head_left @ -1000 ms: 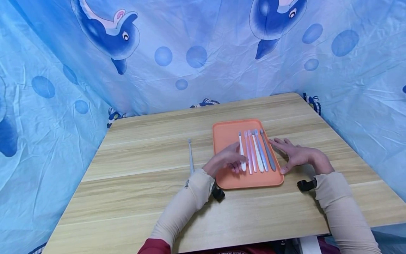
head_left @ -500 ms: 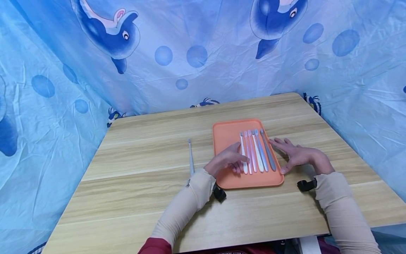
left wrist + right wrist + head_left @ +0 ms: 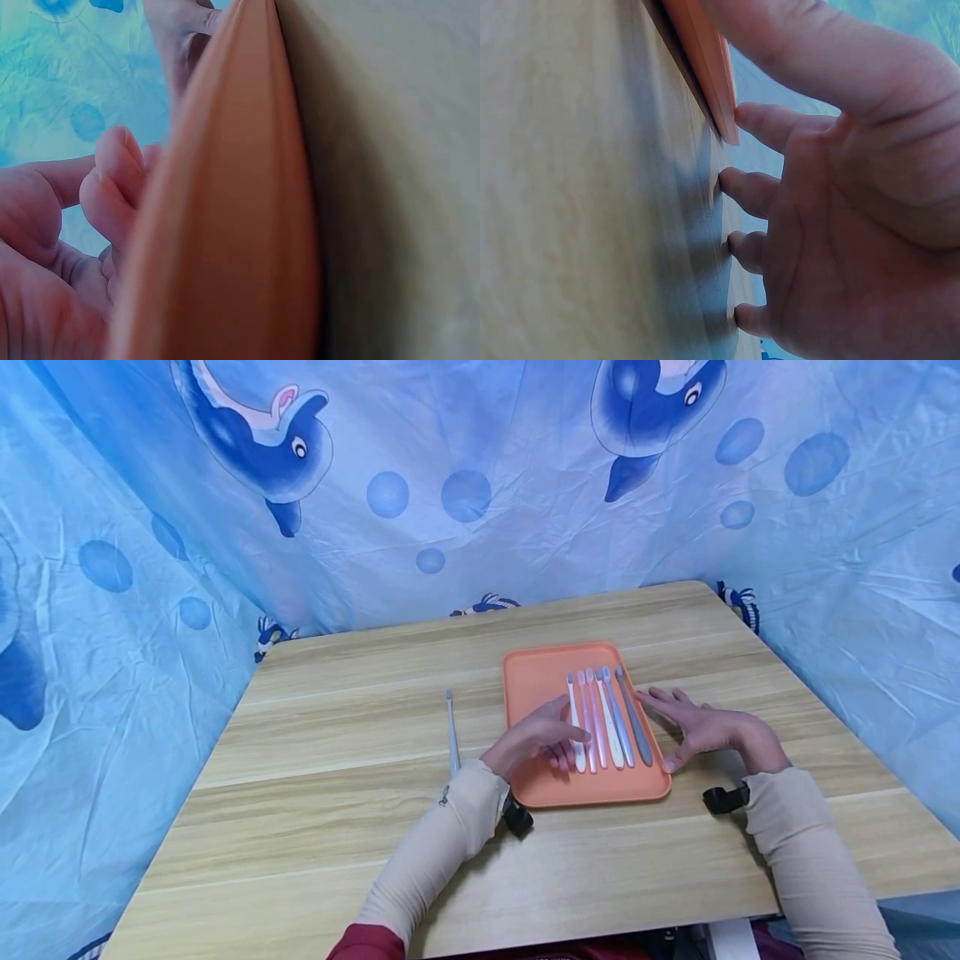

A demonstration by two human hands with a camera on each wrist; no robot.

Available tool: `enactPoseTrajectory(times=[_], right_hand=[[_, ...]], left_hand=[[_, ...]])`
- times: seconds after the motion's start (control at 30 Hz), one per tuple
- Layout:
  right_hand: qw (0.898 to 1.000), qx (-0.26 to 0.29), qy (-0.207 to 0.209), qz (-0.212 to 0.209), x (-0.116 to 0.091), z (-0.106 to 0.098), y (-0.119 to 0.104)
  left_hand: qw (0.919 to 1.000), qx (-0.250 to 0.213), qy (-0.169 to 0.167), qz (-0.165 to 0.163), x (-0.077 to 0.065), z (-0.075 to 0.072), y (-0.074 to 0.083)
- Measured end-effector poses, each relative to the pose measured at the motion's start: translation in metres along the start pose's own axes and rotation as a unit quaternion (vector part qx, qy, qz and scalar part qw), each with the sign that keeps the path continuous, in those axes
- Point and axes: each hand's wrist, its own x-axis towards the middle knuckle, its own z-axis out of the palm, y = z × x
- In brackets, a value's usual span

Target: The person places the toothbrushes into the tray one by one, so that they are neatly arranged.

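Observation:
My left hand [image 3: 536, 737] is over the orange tray [image 3: 534, 672] at the leftmost white toothbrush [image 3: 573, 703]. One finger lies across its handle and others curl beside it; it appears pinched, though the contact is partly hidden. Several more toothbrushes lie side by side to its right: pink ones [image 3: 592, 720], another white one [image 3: 610, 727], a light blue one [image 3: 619, 723] and a dark grey one [image 3: 636, 722]. My right hand [image 3: 703, 731] steadies the tray's right edge with spread fingers. In the right wrist view, a fingertip [image 3: 748, 118] touches the tray's rim.
A single grey toothbrush [image 3: 452, 731] lies on the wooden table [image 3: 337, 718] left of the tray, its lower end hidden by my left sleeve [image 3: 450, 822]. A blue dolphin-print curtain [image 3: 525, 543] hangs behind and at the sides.
Over the first half second, the leftmost white toothbrush shifted slightly right and nearer to me with my left hand, closer to the pink ones. My right hand has stayed at the tray edge.

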Motion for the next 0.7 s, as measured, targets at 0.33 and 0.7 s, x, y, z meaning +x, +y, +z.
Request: enactPoseTrajectory(times=[0.33,0.7], right_hand=[[1.0,-0.006,-0.001,-0.019,0.0,0.0,0.0],[1.0,0.0,0.0,-0.027,-0.001,0.0,0.0]], left_hand=[[0.9996,0.013,0.014,0.019,-0.021,0.0,0.018],[0.9977,0.033,0.033,0.05,-0.048,-0.009,0.037]])
